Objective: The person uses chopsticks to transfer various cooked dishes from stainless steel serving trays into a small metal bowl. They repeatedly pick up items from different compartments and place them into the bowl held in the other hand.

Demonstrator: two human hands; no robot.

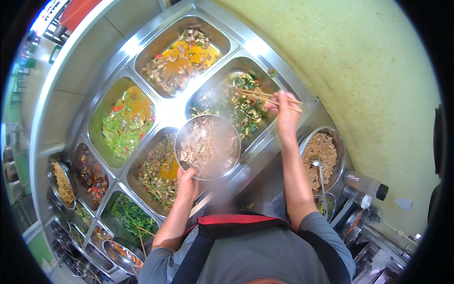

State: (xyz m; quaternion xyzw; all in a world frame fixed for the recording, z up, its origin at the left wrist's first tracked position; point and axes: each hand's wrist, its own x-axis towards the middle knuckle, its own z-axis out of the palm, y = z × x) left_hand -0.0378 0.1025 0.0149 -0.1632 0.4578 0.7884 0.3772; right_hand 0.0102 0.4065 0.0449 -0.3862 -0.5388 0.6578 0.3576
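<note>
My left hand (188, 185) grips the near rim of a round steel bowl (208, 147) of sliced, pale meat. Haze, apparently steam, blurs its right side. The bowl is above the edges of two steel food pans. In my right hand (286, 112) is a pair of wooden chopsticks (262, 96), their tips over the large pan (273, 83) at the right. Chopped greens with bits of meat (248, 106) lie in that pan. Partly behind the bowl and my left hand, another pan (133, 177) contains chopped green vegetables in orange oil.
A pan of meat in oil (181, 60) lies at the far side, and one of light green vegetables (127, 120) at the left. A bowl of fried rice (321, 159) with a ladle (319, 170) stands right of my forearm. A greenish wall (354, 71) rises along the right.
</note>
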